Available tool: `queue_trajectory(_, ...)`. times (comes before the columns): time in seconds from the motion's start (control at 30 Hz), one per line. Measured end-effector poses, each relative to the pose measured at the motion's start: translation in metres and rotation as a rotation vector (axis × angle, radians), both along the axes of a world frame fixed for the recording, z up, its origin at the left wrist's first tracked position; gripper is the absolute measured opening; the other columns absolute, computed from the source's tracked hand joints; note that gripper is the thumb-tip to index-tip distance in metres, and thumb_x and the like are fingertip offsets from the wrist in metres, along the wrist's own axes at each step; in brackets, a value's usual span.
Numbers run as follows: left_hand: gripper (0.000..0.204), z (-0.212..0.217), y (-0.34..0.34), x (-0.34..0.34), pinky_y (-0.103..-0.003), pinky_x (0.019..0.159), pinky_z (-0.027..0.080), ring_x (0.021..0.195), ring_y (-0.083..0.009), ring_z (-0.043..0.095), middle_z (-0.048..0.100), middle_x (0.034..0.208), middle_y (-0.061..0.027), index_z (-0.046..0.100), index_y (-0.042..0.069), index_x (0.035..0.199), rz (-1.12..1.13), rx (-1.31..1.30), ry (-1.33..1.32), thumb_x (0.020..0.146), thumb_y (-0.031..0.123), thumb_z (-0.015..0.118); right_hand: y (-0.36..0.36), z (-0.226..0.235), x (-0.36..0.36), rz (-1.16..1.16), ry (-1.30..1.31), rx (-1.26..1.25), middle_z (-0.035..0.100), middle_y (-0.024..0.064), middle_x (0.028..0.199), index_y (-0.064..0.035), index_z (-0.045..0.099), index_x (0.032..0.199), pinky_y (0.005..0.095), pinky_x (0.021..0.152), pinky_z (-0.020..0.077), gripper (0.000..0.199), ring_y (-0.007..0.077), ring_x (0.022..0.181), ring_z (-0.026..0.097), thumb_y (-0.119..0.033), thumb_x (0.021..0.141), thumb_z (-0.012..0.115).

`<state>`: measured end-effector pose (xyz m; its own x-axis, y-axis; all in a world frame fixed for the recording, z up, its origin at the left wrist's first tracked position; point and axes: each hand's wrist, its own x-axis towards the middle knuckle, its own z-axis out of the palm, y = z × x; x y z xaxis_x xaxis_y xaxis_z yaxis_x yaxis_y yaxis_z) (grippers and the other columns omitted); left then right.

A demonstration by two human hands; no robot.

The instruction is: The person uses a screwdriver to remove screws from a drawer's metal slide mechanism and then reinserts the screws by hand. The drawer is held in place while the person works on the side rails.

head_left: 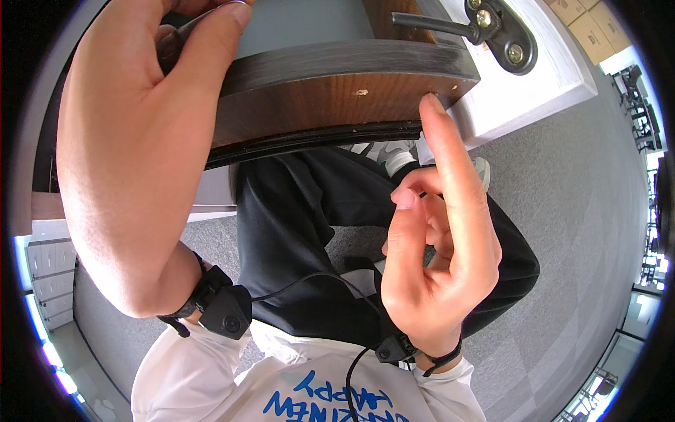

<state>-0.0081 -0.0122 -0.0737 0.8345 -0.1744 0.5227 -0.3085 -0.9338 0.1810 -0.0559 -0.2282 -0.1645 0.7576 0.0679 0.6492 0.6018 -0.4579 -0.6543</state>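
Note:
My left hand (137,155) reaches to the far left edge of a brown wooden drawer panel (288,105). Its thumb and fingers close around a dark, rod-like object (190,32), partly hidden by the hand, so I cannot tell its kind. My right hand (446,243) is at the panel's right end, index finger stretched out with its tip at the wood, near a small chipped hole (362,92). The thumb and curled fingers of this hand pinch together; a tiny dark spot shows between them, too small to name.
A black metal fitting (508,39) with shiny screws and a rod lies on a whitish wood-grain board (541,95) at the far right. Below the panel are my legs in black trousers (281,225), over grey carpet (562,232). A cable (316,276) runs between my wrist-worn devices.

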Motion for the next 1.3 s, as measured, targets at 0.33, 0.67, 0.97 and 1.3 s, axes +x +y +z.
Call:
queue_trajectory(0.33, 0.013, 0.0, 0.005, 0.0, -0.023, 0.092, 0.048, 0.094, -0.0116, 0.065, 0.067, 0.1, -0.0028, 0.069, 0.008, 0.109, -0.003, 0.047, -0.033, 0.098, 0.011, 0.061, -0.003, 0.0, 0.0, 0.016, -0.067, -0.024, 0.068, 0.0181, 0.125, 0.0057, 0.061, 0.13, 0.0169, 0.05, 0.0462, 0.041, 0.0114, 0.066, 0.062, 0.007, 0.089, 0.057)
queue_trajectory(0.67, 0.014, -0.003, 0.007, 0.0, -0.024, 0.094, 0.049, 0.098, -0.0133, 0.066, 0.068, 0.102, -0.0029, 0.069, 0.01, 0.11, -0.001, 0.041, -0.054, 0.099, 0.013, 0.061, -0.003, 0.003, -0.002, -0.026, -0.019, -0.047, 0.067, 0.0173, 0.128, 0.0053, 0.061, 0.131, 0.017, 0.05, 0.0472, 0.045, 0.0094, 0.065, 0.062, 0.009, 0.086, 0.055)
queue_trajectory(0.97, 0.014, -0.001, 0.009, 0.0, -0.023, 0.095, 0.046, 0.099, -0.0116, 0.065, 0.067, 0.103, -0.0018, 0.068, 0.009, 0.11, 0.002, 0.004, -0.014, 0.099, 0.014, 0.061, -0.003, 0.002, 0.008, -0.02, -0.08, -0.075, 0.067, 0.0166, 0.127, 0.005, 0.062, 0.129, 0.0177, 0.048, 0.0445, 0.041, 0.0085, 0.062, 0.059, 0.007, 0.089, 0.055)
queue_trajectory(1.3, 0.013, -0.004, 0.007, 0.0, -0.022, 0.093, 0.047, 0.096, -0.0119, 0.065, 0.067, 0.1, -0.0027, 0.068, 0.008, 0.109, 0.005, 0.011, -0.046, 0.099, 0.013, 0.06, 0.001, 0.005, 0.001, -0.027, 0.01, 0.019, 0.069, 0.0169, 0.12, 0.0035, 0.061, 0.132, 0.0173, 0.045, 0.0393, 0.043, 0.0057, 0.054, 0.052, 0.009, 0.09, 0.053)
